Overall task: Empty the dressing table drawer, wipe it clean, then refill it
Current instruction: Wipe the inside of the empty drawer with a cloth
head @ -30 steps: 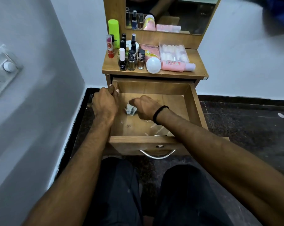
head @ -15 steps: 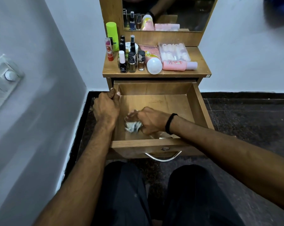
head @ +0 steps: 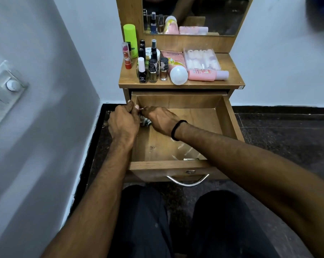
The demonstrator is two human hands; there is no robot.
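The wooden drawer (head: 230,116) of the dressing table is pulled out, and its floor holds nothing but my wiping hand. My left hand (head: 123,122) grips the drawer's left wall near the back corner. My right hand (head: 160,118) holds a crumpled light cloth (head: 145,122) against the drawer floor in the far left corner, right beside my left hand. Most of the cloth is hidden under my fingers. On the tabletop (head: 230,71) stand the cosmetics: several nail polish bottles (head: 153,71), a green bottle (head: 130,39), a pink bottle (head: 206,75) and a white ball-shaped item (head: 178,75).
A mirror (head: 194,15) rises behind the tabletop. A grey wall with a switch plate (head: 2,97) closes the left side. Dark stone floor (head: 287,138) lies to the right. My knees are just below the drawer's metal handle (head: 187,181).
My right hand has carried the cloth from the near left part of the drawer floor to the far left corner. My left hand stays on the drawer's left wall.
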